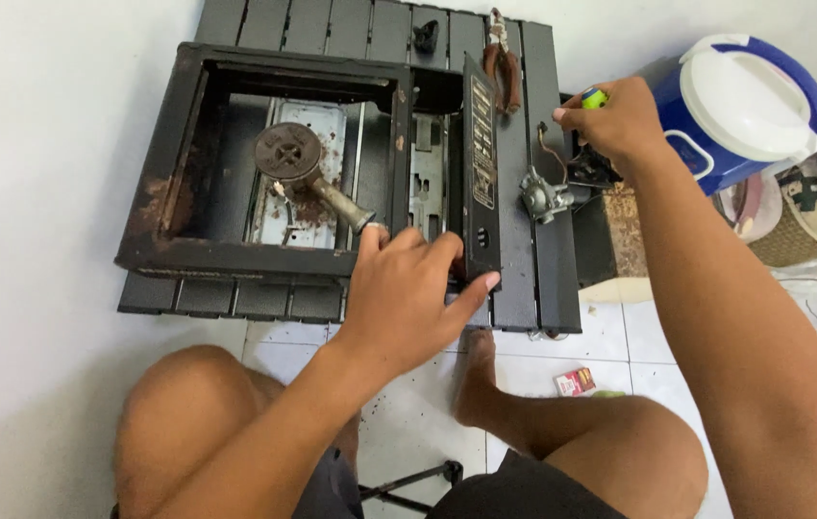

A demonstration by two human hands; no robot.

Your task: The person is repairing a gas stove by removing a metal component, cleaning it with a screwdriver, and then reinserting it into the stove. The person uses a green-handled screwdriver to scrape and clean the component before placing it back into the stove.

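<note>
A rusty black portable gas stove [187, 173] lies on a low dark slatted table [543, 279], with its round burner head [286, 154] and tube exposed. My left hand [408, 288] rests on the stove's front right corner, thumb against the raised black side panel [482, 163]. My right hand [615, 120] is closed around a tool with a green and yellow handle [593, 97], just right of a small grey metal valve part [543, 197] lying on the table. The tool's tip is hidden by my hand.
Brown-handled pliers [505, 67] and a small black knob [426, 37] lie at the table's far edge. A blue and white jug [750, 106] stands right of the table beside a woven basket [812, 226]. A small red packet [576, 383] lies on the white tiled floor by my foot.
</note>
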